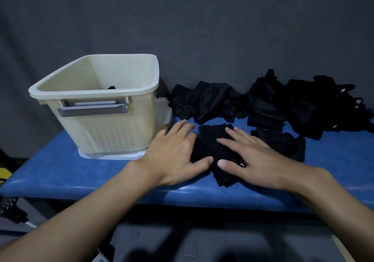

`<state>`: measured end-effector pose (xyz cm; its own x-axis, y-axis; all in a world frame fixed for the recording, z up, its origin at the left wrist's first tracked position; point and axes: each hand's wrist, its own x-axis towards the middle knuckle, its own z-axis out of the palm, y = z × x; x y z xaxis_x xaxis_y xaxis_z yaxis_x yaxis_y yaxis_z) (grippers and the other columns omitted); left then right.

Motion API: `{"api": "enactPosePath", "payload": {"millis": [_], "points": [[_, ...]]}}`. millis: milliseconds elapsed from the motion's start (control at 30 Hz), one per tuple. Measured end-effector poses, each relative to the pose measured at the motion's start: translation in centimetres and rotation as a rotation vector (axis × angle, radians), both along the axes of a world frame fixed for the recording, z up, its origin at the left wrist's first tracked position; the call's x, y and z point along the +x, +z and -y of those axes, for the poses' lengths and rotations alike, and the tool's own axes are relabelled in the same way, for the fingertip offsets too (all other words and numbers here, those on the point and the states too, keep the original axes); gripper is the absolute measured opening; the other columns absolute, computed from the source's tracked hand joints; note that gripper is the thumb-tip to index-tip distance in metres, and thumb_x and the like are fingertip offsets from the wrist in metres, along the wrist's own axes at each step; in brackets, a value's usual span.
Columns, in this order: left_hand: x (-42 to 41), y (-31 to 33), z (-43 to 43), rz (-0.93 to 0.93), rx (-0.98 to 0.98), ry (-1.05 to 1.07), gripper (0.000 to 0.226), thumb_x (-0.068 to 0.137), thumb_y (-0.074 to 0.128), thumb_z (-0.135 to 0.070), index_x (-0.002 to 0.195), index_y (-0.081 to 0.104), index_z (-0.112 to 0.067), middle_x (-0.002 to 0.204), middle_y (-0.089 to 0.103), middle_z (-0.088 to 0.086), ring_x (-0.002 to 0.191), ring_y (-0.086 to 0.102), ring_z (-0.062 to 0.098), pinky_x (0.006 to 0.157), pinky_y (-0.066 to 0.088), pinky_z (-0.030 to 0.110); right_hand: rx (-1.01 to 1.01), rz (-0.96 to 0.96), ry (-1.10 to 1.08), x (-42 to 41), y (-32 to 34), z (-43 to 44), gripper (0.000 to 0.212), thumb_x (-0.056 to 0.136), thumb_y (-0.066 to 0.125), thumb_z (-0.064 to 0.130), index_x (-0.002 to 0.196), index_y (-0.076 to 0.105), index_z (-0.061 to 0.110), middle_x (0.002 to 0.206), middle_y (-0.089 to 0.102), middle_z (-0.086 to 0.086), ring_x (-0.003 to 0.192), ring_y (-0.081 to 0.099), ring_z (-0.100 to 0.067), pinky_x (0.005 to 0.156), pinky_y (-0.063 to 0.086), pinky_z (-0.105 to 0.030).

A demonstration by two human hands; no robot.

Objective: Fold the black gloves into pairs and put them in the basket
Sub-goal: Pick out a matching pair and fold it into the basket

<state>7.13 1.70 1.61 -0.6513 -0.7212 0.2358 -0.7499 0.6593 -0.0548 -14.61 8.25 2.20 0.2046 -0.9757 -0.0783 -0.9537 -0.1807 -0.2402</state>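
Observation:
A black glove bundle [212,146] lies on the blue table [60,170] in front of me. My left hand [174,154] lies flat at its left edge, fingers straight, thumb touching the fabric. Resting on top of the bundle, my right hand [253,156] presses it down with spread straight fingers. The cream basket [97,99] stands at the left on a white lid; a bit of black fabric [111,88] shows inside. A heap of loose black gloves [283,103] fills the back right of the table.
A single black glove [283,142] lies just right of my right hand. A grey cloth backdrop hangs behind the table. The table's front edge runs below my wrists, with dark floor and blurred objects underneath.

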Motion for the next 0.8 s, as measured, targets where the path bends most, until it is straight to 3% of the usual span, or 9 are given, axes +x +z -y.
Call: {"api": "enactPosePath", "payload": {"millis": [133, 233, 400, 700, 800], "points": [[-0.4, 0.5, -0.4, -0.167, -0.034, -0.167, 0.077, 0.090, 0.029, -0.063, 0.146, 0.038, -0.012, 0.155, 0.037, 0.003, 0.148, 0.023, 0.016, 0.119, 0.017, 0.030, 0.035, -0.011, -0.001, 0.2, 0.1, 0.3, 0.096, 0.071, 0.015, 0.085, 0.154, 0.006, 0.039, 0.164, -0.009, 0.008, 0.148, -0.014, -0.004, 0.123, -0.002, -0.034], [-0.6, 0.0, -0.4, -0.076, 0.035, -0.222, 0.075, 0.094, 0.017, -0.058, 0.155, 0.029, -0.017, 0.162, 0.028, -0.002, 0.151, 0.015, 0.009, 0.122, 0.012, 0.028, 0.046, 0.001, 0.001, 0.3, 0.0, 0.4, 0.097, 0.071, 0.015, 0.085, 0.155, 0.005, 0.037, 0.164, -0.010, 0.007, 0.148, -0.013, -0.005, 0.122, -0.003, -0.032], [-0.4, -0.9, 0.1, 0.041, 0.079, -0.136, 0.089, 0.086, 0.000, -0.067, 0.157, 0.025, -0.020, 0.165, 0.019, -0.004, 0.152, 0.012, 0.008, 0.122, 0.011, 0.030, 0.027, 0.135, -0.040, -0.4, 0.1, 0.3, 0.097, 0.072, 0.018, 0.084, 0.155, 0.008, 0.036, 0.164, -0.003, 0.009, 0.148, -0.007, -0.001, 0.122, 0.001, -0.031], [-0.3, -1.0, -0.4, 0.092, 0.102, -0.066, 0.097, 0.080, -0.004, -0.071, 0.158, 0.017, -0.018, 0.167, 0.013, -0.001, 0.154, 0.004, 0.013, 0.124, 0.007, 0.038, 0.127, -0.098, -0.050, -0.6, 0.1, -0.1, 0.106, 0.070, 0.008, 0.085, 0.156, -0.006, 0.025, 0.162, -0.017, 0.007, 0.146, -0.015, -0.001, 0.121, -0.007, -0.032], [-0.8, -0.4, -0.7, -0.004, 0.035, -0.105, 0.090, 0.086, 0.004, -0.066, 0.157, 0.023, -0.015, 0.165, 0.020, 0.001, 0.153, 0.007, 0.011, 0.124, 0.006, 0.035, 0.123, -0.107, -0.055, -0.6, 0.0, 0.0, 0.108, 0.069, 0.007, 0.086, 0.156, -0.005, 0.023, 0.163, -0.018, 0.005, 0.147, -0.015, -0.002, 0.122, -0.007, -0.034]]}}
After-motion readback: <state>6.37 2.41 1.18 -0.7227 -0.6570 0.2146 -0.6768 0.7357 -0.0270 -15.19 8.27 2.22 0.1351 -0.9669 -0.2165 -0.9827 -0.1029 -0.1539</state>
